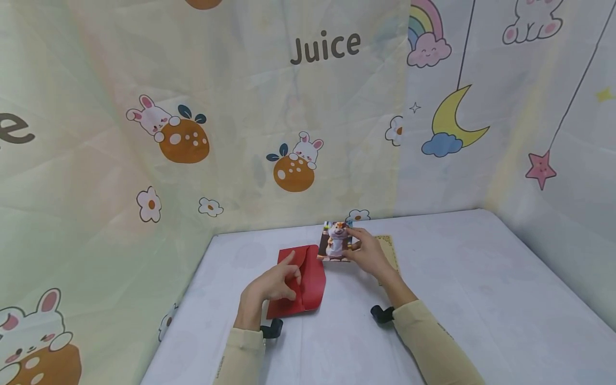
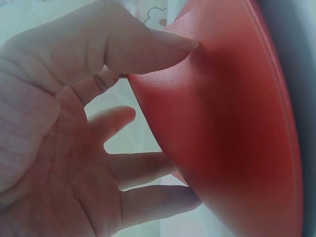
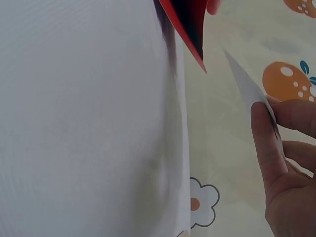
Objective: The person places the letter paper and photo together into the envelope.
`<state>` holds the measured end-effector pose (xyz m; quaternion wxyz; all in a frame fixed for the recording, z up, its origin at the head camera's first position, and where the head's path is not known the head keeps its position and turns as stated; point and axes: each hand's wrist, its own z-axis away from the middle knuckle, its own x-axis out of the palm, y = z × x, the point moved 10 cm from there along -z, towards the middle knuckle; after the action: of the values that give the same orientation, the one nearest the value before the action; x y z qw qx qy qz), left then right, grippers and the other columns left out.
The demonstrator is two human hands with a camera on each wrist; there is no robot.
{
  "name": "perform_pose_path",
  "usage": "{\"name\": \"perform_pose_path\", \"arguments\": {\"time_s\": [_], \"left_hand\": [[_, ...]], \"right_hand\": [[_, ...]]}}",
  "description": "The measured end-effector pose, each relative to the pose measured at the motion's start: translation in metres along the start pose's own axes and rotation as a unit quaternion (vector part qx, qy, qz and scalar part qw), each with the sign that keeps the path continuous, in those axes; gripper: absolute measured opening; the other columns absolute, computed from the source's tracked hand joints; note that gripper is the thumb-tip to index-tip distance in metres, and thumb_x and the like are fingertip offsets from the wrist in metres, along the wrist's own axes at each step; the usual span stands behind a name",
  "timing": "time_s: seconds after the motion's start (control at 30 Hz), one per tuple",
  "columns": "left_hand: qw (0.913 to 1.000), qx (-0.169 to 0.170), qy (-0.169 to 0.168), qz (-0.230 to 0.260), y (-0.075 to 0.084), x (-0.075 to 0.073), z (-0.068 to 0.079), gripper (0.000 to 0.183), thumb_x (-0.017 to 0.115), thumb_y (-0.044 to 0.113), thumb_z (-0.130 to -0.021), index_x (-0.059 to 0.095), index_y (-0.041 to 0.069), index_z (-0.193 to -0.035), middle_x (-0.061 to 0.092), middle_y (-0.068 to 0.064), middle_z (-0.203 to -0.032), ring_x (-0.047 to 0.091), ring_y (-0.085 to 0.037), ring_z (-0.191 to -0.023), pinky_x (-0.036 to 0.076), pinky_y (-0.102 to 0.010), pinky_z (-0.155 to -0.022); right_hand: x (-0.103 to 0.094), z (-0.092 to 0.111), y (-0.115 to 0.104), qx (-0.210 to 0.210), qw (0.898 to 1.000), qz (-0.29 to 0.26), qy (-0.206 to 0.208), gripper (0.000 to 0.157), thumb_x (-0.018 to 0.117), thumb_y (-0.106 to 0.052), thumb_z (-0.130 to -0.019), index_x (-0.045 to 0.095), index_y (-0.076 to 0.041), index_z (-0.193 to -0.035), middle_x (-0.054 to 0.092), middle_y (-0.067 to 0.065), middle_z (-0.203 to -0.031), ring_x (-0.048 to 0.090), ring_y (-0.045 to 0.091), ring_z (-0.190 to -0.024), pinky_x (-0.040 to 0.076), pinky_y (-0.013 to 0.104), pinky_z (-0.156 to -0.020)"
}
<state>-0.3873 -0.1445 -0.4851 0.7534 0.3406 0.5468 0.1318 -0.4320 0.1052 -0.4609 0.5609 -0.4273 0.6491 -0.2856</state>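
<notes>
Small dark print is borne by the beige sleeves (image 1: 435,345), too small to be read; black pieces (image 1: 271,328) are worn at both wrists. On the white table (image 1: 337,342), at left, a red envelope (image 1: 312,283) is seen, its long axis running near to far and its far end leaning slightly right, its flap side turned right. It is gripped at one side by the left hand (image 1: 276,283), thumb against one face and fingers at the other. Farther and to the right, a photo card (image 1: 336,243) is pinched narrowly in the right hand (image 1: 368,252), its hamster picture upright and faced to the near side. Beyond that hand lies a cream card (image 1: 386,246) with a patterned border. On the far cloth (image 1: 250,107), "Juice" can be read.
</notes>
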Motion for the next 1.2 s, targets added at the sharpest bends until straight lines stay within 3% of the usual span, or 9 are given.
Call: {"name": "perform_pose_path", "arguments": {"time_s": [0.17, 0.33, 0.6, 1.03, 1.2], "left_hand": [[1.0, -0.004, -0.001, -0.006, -0.001, 0.001, 0.0, 0.04, 0.091, 0.008, -0.071, 0.066, 0.028, -0.095, 0.016, -0.004, -0.175, 0.037, -0.038, -0.144, 0.064, -0.041, -0.081], [0.9999, -0.007, -0.002, -0.01, -0.002, 0.001, -0.001, 0.04, 0.091, 0.008, -0.071, 0.066, 0.028, -0.095, 0.017, -0.004, -0.175, 0.036, -0.039, -0.145, 0.064, -0.042, -0.082], [0.9999, -0.012, -0.003, -0.009, -0.002, 0.001, -0.001, 0.037, 0.09, 0.009, -0.073, 0.066, 0.027, -0.095, 0.015, -0.004, -0.176, 0.036, -0.04, -0.146, 0.064, -0.043, -0.083], [0.9997, -0.017, -0.01, -0.015, -0.002, 0.002, 0.0, 0.034, 0.088, 0.009, -0.077, 0.067, 0.028, -0.096, 0.011, -0.005, -0.176, 0.043, -0.035, -0.134, 0.062, -0.036, -0.078], [0.9997, -0.018, -0.011, -0.014, -0.002, 0.002, 0.001, 0.034, 0.088, 0.008, -0.077, 0.067, 0.029, -0.095, 0.011, -0.005, -0.177, 0.043, -0.036, -0.135, 0.063, -0.037, -0.079]], "right_hand": [[0.005, 0.001, -0.002, -0.002, 1.0, -0.024, -0.01, 0.074, 0.082, -0.004, -0.088, 0.049, -0.006, -0.154, 0.045, 0.016, -0.16, 0.069, 0.026, -0.105, 0.062, 0.027, -0.074], [0.009, 0.003, -0.004, 0.005, 0.999, -0.032, -0.021, 0.075, 0.082, -0.004, -0.087, 0.048, -0.007, -0.154, 0.042, 0.016, -0.163, 0.074, 0.023, -0.095, 0.062, 0.028, -0.073], [0.027, 0.007, -0.008, -0.003, 0.994, -0.059, -0.089, 0.077, 0.082, 0.002, -0.084, 0.049, -0.004, -0.153, 0.044, 0.017, -0.162, 0.073, 0.014, -0.087, 0.059, 0.027, -0.068], [0.045, 0.016, -0.013, -0.007, 0.985, -0.036, -0.168, 0.075, 0.083, 0.001, -0.081, 0.053, -0.002, -0.149, 0.041, 0.023, -0.162, 0.074, 0.017, -0.086, 0.062, 0.031, -0.074], [0.049, 0.016, -0.014, -0.014, 0.984, -0.008, -0.175, 0.074, 0.085, 0.0, -0.08, 0.055, -0.002, -0.148, 0.041, 0.023, -0.163, 0.071, 0.015, -0.083, 0.061, 0.03, -0.074]]}}
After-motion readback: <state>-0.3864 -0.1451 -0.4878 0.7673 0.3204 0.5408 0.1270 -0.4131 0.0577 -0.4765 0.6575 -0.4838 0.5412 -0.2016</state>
